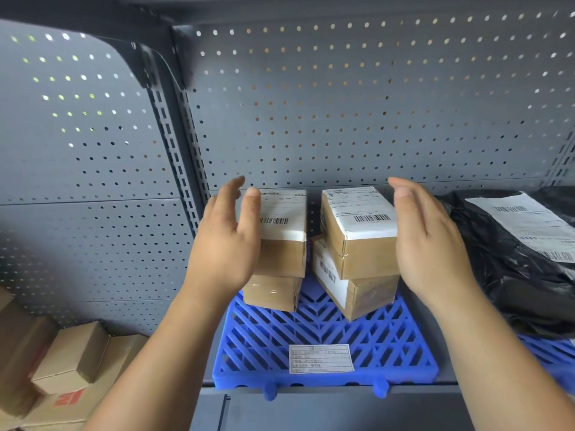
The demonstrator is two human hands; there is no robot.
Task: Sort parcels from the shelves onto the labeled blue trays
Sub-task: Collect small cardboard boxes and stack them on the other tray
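On the shelf lies a blue slatted tray (323,340) with a white label (320,358) near its front edge. Two stacks of brown cardboard parcels stand at its back. The left stack's top parcel (283,234) carries a white barcode label, and a smaller box (270,292) sits under it. The right stack's top parcel (361,225) rests on a lower box (351,287). My left hand (227,241) is open, fingers straight, at the left stack's left side. My right hand (426,237) is open just right of the right stack. Neither hand grips a parcel.
Black plastic mailer bags (510,259) with a white shipping label lie on a second blue tray (547,353) to the right. Several cardboard boxes (71,359) are piled at the lower left. A grey perforated back panel (342,104) closes the shelf behind.
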